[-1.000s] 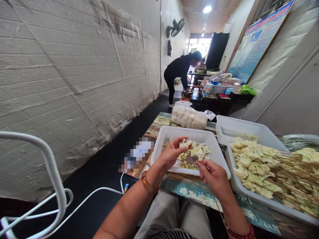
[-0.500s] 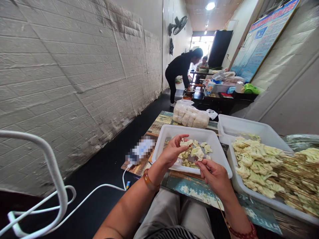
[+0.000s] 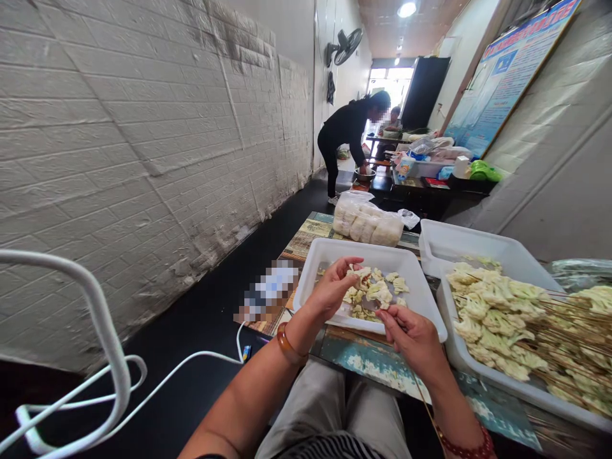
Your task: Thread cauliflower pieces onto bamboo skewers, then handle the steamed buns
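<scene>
Over the white plastic tray (image 3: 373, 254), my left hand (image 3: 335, 290) has its fingers curled round a piece of cauliflower (image 3: 362, 274). My right hand (image 3: 412, 331) pinches a thin bamboo skewer (image 3: 421, 392), whose long end slants down past my wrist toward my lap. Close to the right fingertips is a larger cauliflower floret (image 3: 379, 293); whether it is on the skewer's tip I cannot tell. Several loose florets (image 3: 398, 282) lie in the tray. To the right, a second tray (image 3: 447, 325) is heaped with skewered cauliflower (image 3: 497, 319).
Behind the tray sits a plastic bag of pale packets (image 3: 368, 223). Another white tray (image 3: 507, 245) stands at the back right. A white cable (image 3: 205, 354) runs to a blurred device (image 3: 272, 287) at the table's left. Farther off, a person (image 3: 347, 131) bends over a bowl (image 3: 364, 175).
The view has shifted very slightly. My left fingers have moved a little on the cauliflower; my right hand keeps its pinch on the skewer in nearly the same place.
</scene>
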`<state>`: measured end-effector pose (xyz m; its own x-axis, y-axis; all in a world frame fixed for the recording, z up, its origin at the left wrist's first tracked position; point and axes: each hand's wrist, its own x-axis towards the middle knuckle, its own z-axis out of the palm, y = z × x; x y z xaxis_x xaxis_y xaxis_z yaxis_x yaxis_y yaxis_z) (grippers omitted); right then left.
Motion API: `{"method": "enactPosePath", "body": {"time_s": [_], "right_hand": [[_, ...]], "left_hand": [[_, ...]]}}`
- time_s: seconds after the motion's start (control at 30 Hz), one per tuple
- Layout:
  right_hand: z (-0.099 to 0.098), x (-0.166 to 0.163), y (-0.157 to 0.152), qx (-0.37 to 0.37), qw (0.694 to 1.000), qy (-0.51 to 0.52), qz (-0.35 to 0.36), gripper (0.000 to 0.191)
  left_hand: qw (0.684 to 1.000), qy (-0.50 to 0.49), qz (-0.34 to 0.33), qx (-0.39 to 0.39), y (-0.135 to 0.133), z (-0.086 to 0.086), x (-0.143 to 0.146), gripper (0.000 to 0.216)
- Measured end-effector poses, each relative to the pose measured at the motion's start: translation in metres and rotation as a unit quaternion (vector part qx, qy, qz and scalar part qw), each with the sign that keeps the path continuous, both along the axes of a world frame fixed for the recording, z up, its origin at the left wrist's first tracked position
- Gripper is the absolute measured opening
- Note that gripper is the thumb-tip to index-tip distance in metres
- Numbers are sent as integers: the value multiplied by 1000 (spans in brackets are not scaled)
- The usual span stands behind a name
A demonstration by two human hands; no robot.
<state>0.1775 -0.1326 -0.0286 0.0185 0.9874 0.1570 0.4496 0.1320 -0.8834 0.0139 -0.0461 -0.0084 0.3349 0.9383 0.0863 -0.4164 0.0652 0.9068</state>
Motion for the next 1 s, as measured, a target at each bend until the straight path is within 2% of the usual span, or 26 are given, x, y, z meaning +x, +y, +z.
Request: {"method": "enactPosePath", "body": {"time_s": [0.23,0.63,0.8,1.0], "right_hand": [[0,1,0,-6,1000,-24,-1,39],[0,2,2,12,998,-59,-5,40],[0,4,2,43,997,-66,8,41],[-2,1,3,76,993,-89,-21,41]], "left_hand": [[1000,-3,-3,8,-1,1,0,40],[998,48,13,41,-5,5,1,38],[999,24,-20,18,-3,2,1,40],[999,14,-48,19,-1,0,2,40]]}}
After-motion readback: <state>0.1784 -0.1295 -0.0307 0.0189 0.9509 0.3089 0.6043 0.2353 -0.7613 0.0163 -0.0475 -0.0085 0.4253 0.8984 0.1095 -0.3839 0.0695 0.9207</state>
